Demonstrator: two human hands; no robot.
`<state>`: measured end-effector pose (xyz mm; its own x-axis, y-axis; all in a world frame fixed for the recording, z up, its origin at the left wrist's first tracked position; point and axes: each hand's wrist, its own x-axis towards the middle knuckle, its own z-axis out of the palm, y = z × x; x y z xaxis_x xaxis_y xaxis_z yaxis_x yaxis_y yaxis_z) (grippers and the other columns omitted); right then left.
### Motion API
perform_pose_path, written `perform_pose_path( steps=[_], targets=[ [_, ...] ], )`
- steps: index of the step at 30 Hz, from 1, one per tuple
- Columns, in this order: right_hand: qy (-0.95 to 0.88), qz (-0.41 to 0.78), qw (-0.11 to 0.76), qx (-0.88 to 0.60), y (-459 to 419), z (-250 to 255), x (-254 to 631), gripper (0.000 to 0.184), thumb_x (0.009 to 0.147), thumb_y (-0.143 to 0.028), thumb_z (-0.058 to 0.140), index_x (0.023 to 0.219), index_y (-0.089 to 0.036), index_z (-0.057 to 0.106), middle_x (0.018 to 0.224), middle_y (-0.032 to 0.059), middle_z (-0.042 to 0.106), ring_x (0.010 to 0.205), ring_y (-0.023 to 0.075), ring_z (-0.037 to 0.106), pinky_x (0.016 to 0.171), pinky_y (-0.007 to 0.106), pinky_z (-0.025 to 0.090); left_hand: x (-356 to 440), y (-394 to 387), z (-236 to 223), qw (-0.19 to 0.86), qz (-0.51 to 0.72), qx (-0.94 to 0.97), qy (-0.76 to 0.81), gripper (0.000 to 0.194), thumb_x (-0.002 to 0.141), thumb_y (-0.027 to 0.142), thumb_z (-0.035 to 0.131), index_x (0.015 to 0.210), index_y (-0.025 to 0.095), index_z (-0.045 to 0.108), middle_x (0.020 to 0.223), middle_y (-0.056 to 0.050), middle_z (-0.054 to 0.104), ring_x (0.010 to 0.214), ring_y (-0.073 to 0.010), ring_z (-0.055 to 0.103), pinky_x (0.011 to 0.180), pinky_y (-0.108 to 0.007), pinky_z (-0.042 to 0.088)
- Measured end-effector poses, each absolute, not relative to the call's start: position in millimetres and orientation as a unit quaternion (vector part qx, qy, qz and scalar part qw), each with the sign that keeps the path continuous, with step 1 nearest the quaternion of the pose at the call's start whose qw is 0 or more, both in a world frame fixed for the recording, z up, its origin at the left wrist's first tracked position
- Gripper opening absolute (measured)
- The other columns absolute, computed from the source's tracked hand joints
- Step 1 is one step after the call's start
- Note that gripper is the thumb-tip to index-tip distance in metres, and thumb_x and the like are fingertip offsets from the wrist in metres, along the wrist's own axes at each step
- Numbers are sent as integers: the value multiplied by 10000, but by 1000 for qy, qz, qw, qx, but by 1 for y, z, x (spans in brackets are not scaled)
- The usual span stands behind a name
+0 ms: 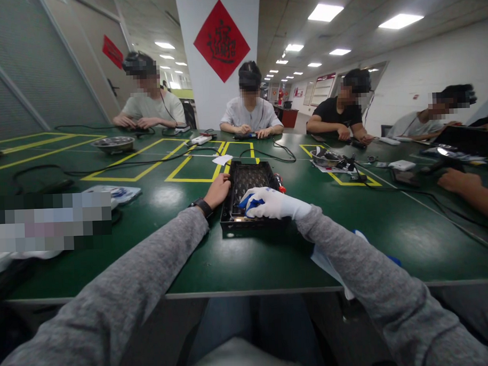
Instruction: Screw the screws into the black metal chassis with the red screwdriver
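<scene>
A black open case with a perforated inside [250, 180] lies on the green table [182, 254] in front of me. My bare left hand [217, 190] grips the case's left edge, fingers curled over the rim. My right hand [269, 203], in a white glove, rests inside the case near its front end with fingers bent around something blue that I cannot make out. A small red-tipped tool [281, 188] lies against the case's right side.
Several people sit around the table's far side and right. A metal bowl [113, 144], black cables [107, 166], a second bowl with parts [327, 159], white paper [222, 160] and a white cloth [330, 262] under my right forearm lie about. Yellow tape marks rectangles.
</scene>
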<state>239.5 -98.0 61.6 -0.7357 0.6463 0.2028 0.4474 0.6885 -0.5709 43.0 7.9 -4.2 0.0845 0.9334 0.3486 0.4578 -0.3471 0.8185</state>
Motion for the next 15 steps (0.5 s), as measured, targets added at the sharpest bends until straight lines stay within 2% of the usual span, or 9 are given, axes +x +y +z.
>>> perform_pose_path(
  steps=[6,12,15],
  targets=[
    [-914,203,214,-279,-99,62,239,106,703,-225,627,712,-141,691,981,43,617,848,131,576,781,235,443,44,6,-2,260,447,689,509,399,687,171,408,1075,140,498,1086,-104,568,1051,-229,514,946,-387,395],
    [-890,267,212,-304,-98,59,240,151,711,-253,620,761,-127,686,959,40,618,777,116,582,697,222,460,43,7,-3,260,442,692,508,393,699,183,405,1080,139,493,1100,-106,564,1049,-228,517,941,-391,402],
    [-894,259,206,-301,-97,59,240,149,715,-252,614,759,-130,687,961,41,620,801,122,580,706,222,455,43,8,-3,258,447,692,505,394,689,174,417,1075,151,495,1091,-96,568,1054,-228,513,948,-396,397]
  ],
)
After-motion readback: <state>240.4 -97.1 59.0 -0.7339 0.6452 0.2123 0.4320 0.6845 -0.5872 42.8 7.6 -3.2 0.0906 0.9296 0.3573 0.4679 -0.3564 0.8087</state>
